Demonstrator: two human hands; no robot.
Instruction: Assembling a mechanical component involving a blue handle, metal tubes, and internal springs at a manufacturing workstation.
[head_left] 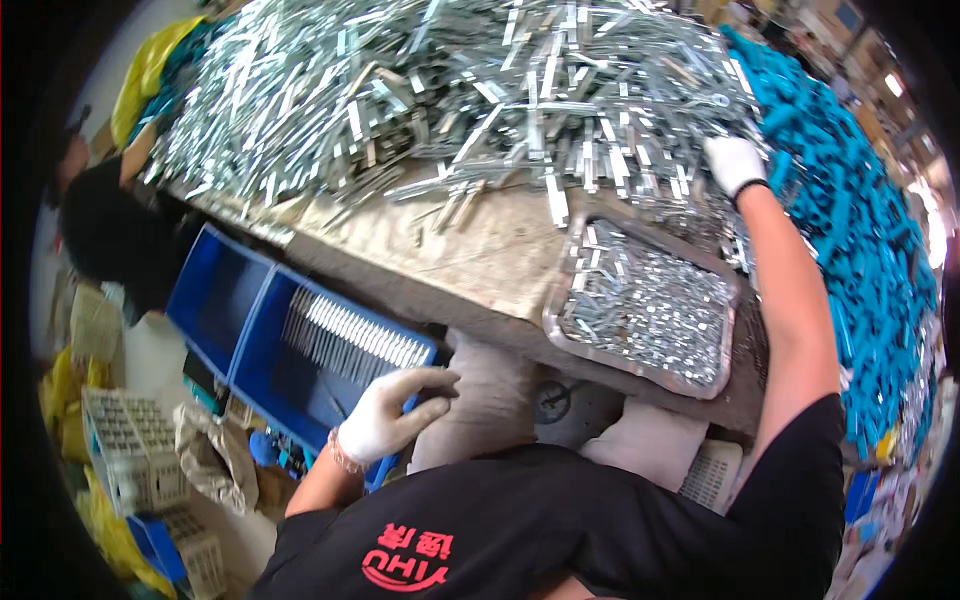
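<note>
My left hand (392, 412), in a white glove, is above the near edge of a blue bin (250, 325). Its thumb and fingers are bent but apart, and nothing shows between them. Flat silvery metal pieces (352, 338) lie side by side in a row inside that bin. Stretched far to the right, my gloved right hand (735, 164) touches the right edge of a big heap of loose metal strips (470, 100). Its fingertips are turned into the heap, so whatever they may hold is hidden. A metal tray (632, 363) full of small shiny parts sits left of my right forearm.
Teal parts (840, 190) form a large pile on the right, beside my arm. The worktable (440, 275) has a worn edge before me. A person in dark clothing (118, 235) is at the far left. White crates (135, 450) and a sack (212, 455) stand on the lower left.
</note>
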